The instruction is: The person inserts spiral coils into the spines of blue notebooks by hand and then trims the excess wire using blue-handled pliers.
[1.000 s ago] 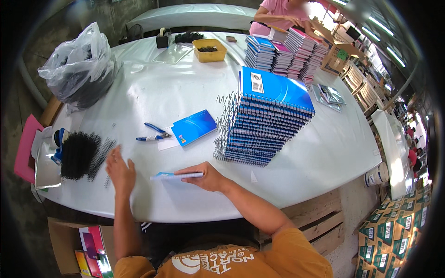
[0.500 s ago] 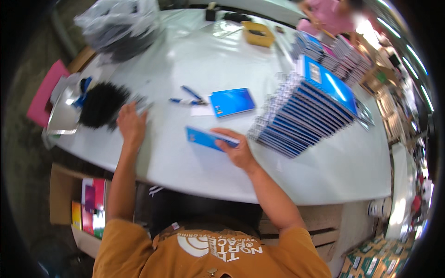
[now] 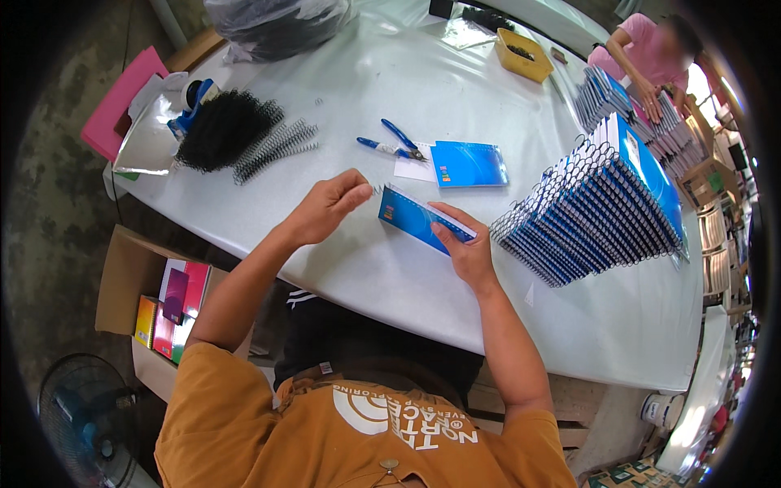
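Note:
My right hand (image 3: 470, 250) grips a small blue notebook (image 3: 416, 221) by its right end, tilted with its punched edge up. My left hand (image 3: 327, 208) is closed in a pinch beside the notebook's left end. A thin spiral coil (image 3: 377, 190) sticks out of that pinch toward the punched edge; most of it is hidden by the fingers. Beyond the notebook lie blue-handled cutters (image 3: 392, 148) and another blue notebook (image 3: 469, 164) on a white sheet. To the left rest loose black coils (image 3: 275, 150) beside a dense black bundle of coils (image 3: 228, 130).
A tall stack of coil-bound blue notebooks (image 3: 594, 207) stands at right. Far off are a yellow tray (image 3: 525, 61), a plastic bag (image 3: 281, 28) and a person in pink (image 3: 651, 61) beside more notebooks. An open carton (image 3: 122, 281) of colourful notebooks sits left, below the table's edge.
My left hand has left the loose coils and come right, to the notebook's end, with a coil in its fingers. My right hand still holds the notebook. The whole view has shifted.

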Available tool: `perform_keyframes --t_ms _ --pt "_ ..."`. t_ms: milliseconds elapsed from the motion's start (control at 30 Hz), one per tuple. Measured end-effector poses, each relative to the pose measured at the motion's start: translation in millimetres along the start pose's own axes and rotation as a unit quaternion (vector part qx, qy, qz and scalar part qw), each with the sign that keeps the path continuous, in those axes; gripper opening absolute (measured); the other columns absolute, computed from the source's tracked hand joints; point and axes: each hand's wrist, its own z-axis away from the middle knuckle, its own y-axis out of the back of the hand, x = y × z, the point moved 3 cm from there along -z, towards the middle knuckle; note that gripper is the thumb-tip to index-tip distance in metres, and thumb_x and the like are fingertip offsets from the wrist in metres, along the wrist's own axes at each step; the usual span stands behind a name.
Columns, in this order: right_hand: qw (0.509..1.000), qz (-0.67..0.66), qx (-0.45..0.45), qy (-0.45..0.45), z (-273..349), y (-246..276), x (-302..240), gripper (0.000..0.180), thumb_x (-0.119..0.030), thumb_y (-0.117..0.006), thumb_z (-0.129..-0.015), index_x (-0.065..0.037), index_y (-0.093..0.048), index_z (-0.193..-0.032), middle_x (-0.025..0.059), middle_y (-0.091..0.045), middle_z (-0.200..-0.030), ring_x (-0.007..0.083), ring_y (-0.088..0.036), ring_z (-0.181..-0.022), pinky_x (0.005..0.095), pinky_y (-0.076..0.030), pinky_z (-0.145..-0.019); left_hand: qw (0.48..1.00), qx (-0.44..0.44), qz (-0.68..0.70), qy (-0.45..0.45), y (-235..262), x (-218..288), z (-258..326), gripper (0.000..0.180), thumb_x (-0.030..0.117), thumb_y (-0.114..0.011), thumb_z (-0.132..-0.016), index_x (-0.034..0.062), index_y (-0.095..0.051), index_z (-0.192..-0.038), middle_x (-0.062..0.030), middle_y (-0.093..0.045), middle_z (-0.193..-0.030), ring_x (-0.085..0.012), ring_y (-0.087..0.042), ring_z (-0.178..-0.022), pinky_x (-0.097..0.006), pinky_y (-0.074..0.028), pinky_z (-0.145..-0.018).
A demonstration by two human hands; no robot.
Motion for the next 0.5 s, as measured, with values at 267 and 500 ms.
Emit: perform_keyframes --t_ms 267,500 --pt "0.999 0.028 0.002 -0.021 1 3 1 0.029 -0.009 -0.064 -0.084 -0.002 -0.062 -0.112 0.0042 -0.064 -0.099 0.0072 -0.055 -0.086 0.0201 -0.044 -0.079 0.999 -0.006 -0.050 0.012 3 2 -2 0.043 0.038 -0.042 -0.096 0.0023 -0.052 -0.075 0.0009 -0.040 -0.061 -0.0073 -0.035 -0.058 -0.023 -0.032 -0.054" --pt "0.998 0.031 -0.034 0.045 3 -1 -1 0.029 -0.008 -0.062 -0.085 0.000 -0.061 -0.112 0.0076 -0.065 -0.101 0.0101 -0.057 -0.092 0.0228 -0.044 -0.083 1.000 -0.010 -0.008 -0.028 14 17 -12 0.021 0.024 -0.055 -0.090 0.0039 -0.060 -0.087 -0.0032 -0.057 -0.070 -0.0140 -0.051 -0.067 -0.027 -0.043 -0.064"
